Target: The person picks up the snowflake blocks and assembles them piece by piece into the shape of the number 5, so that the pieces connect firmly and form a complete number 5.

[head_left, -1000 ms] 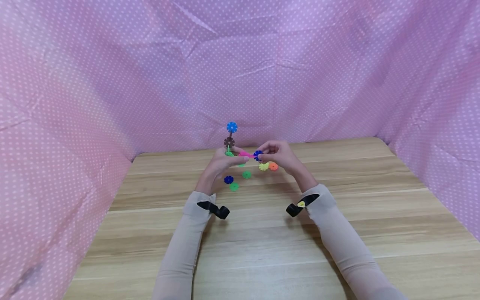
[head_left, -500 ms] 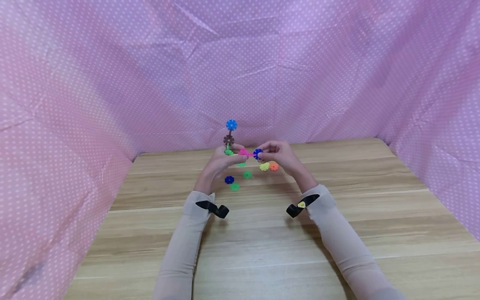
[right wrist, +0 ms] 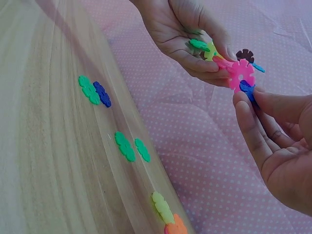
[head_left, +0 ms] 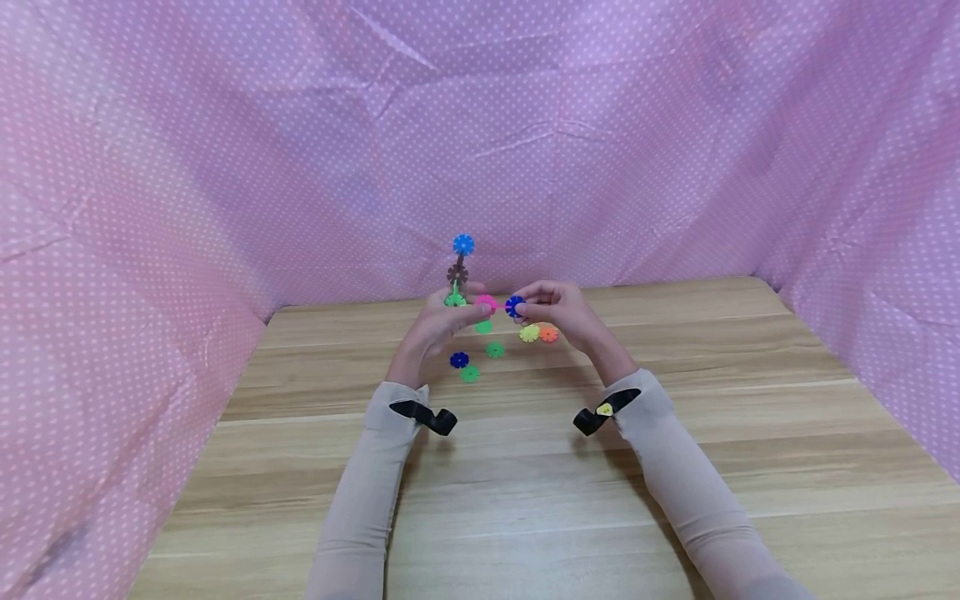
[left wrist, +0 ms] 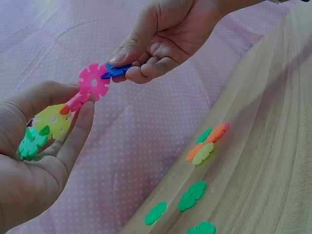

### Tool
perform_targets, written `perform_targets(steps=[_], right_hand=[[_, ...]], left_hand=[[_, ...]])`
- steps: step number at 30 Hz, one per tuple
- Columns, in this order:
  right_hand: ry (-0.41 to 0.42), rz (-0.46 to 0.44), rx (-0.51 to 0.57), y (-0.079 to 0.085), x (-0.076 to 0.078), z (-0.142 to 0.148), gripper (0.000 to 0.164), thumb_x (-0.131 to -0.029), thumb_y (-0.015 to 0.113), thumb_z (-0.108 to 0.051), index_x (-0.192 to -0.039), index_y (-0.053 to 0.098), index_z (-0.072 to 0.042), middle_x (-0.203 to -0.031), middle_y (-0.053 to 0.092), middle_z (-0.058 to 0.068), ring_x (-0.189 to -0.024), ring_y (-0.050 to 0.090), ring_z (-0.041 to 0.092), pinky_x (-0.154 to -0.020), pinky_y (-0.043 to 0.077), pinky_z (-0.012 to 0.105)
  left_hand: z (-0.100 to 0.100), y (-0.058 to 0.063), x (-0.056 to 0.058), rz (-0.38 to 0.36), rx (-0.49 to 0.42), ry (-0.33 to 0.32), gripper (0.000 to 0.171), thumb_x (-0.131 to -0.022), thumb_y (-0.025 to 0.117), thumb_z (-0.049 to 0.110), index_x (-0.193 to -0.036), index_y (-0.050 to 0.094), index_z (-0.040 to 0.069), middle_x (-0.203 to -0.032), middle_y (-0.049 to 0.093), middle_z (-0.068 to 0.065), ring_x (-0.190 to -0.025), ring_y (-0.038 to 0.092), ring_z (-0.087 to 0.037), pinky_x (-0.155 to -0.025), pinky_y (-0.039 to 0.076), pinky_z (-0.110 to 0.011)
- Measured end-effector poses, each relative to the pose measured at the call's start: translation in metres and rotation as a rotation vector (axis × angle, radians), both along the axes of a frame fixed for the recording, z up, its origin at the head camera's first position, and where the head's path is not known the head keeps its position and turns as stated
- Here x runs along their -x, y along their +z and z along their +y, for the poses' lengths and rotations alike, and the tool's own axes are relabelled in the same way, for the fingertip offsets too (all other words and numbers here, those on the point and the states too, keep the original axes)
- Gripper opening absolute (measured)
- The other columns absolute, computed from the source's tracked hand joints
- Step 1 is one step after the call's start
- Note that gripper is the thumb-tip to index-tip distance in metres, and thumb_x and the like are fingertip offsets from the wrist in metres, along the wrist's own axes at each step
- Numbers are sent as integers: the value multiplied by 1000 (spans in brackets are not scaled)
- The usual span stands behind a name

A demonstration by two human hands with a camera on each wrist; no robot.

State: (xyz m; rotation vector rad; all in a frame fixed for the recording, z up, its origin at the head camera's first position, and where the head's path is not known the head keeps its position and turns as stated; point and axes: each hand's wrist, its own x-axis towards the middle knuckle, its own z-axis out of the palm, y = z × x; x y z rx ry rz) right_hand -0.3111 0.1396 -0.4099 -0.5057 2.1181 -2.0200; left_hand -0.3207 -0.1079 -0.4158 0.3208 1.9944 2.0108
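A chain of notched plastic discs [head_left: 457,275] is held up off the table [head_left: 525,483], over its far part, between the two hands. The left hand [head_left: 438,325] pinches an edge-on pink disc [left wrist: 77,101] between thumb and finger; a yellow disc [left wrist: 52,122] and a green disc [left wrist: 33,143] of the chain sit against its palm side. Above that hand rise a brown disc [right wrist: 245,55] and, topmost, a light blue disc [head_left: 463,245]. To the right, a flat-facing pink disc [left wrist: 93,82] meets a dark blue disc [left wrist: 116,70], clamped between the right hand's [head_left: 558,312] thumb and fingers; how deeply those two are slotted is hard to tell. Loose on the table below lie green pieces [head_left: 495,350], one touching a dark blue piece [head_left: 459,360] on the near left, and a yellow piece [head_left: 529,333] against an orange piece [head_left: 548,334] farther right. Pink dotted cloth [head_left: 517,167] hangs beyond the far edge.
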Motion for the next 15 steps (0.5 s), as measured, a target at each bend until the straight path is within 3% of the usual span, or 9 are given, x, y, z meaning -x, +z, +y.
perform_targets(steps=[7,10,15], right_hand=[[23,-6,-2,2,-2,1,28,-95,69,-2,-121,64,8,-93,77,0,-88,76,16,-88,63,38],[27,-7,9,1,-3,2,27,-95,69,-1,-120,64,7,-93,78,1,-89,76,17,-89,62,39],[-12,-18,59,-1,-3,-1,24,-94,70,0,-117,64,8,-91,78,0,-86,76,15,-82,64,29]], left_hand=[[5,-1,1,-55,-179,35,59,-95,70,3,-148,45,3,-120,67,-9,-111,68,-16,-107,53,-30],[9,-3,0,-73,-249,59,49,-97,67,2,-142,50,-1,-114,70,-4,-109,69,-14,-109,52,-32],[19,-5,-4,-61,-248,50,23,-103,61,11,-123,63,2,-108,72,-1,-108,69,-16,-116,46,-44]])
